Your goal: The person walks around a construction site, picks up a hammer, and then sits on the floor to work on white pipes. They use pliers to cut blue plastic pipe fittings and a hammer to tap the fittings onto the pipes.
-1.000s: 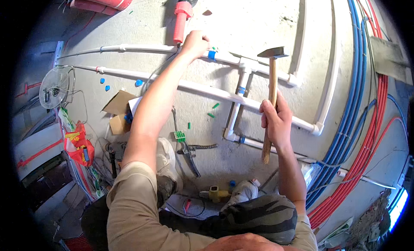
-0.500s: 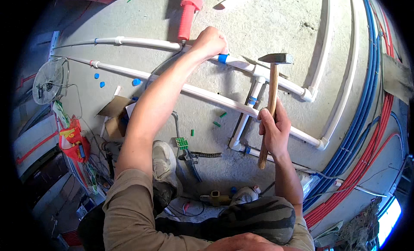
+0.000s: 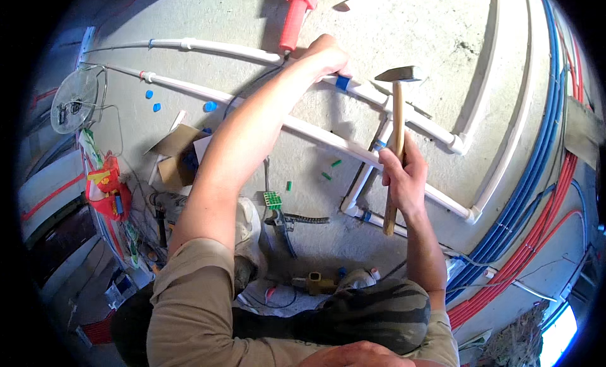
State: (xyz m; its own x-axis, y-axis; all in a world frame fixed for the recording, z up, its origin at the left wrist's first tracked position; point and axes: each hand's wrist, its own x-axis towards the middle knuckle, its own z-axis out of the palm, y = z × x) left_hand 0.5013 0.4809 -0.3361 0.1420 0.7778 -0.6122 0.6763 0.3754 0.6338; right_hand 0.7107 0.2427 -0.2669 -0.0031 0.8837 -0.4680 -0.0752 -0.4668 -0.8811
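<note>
My right hand (image 3: 407, 177) is wrapped round the wooden handle of a hammer (image 3: 397, 118), its steel head upward over the pipework. Stretched out to the upper white pipe (image 3: 360, 91), my left hand (image 3: 327, 56) is closed, with its fingers turned down against the pipe or the wall; what they hold, if anything, is hidden. Just right of it a blue clip (image 3: 342, 82) sits round that pipe. A lower white pipe (image 3: 328, 138) runs under my left forearm. Between the two pipes is a branch with a tee fitting (image 3: 394, 109).
A red-handled tool (image 3: 293, 26) stands above my left hand. Blue clips (image 3: 210, 106), green plugs (image 3: 326, 176) and a green plug strip (image 3: 272, 200) lie about. An open cardboard box (image 3: 177, 155) and a fan (image 3: 74, 100) are left; blue and red pipes (image 3: 505, 222) curve along the right.
The view has shifted slightly, so the pipes sit a little further right. The hammer remains in my right hand, and its head is slightly higher. My left hand stays at the upper pipe.
</note>
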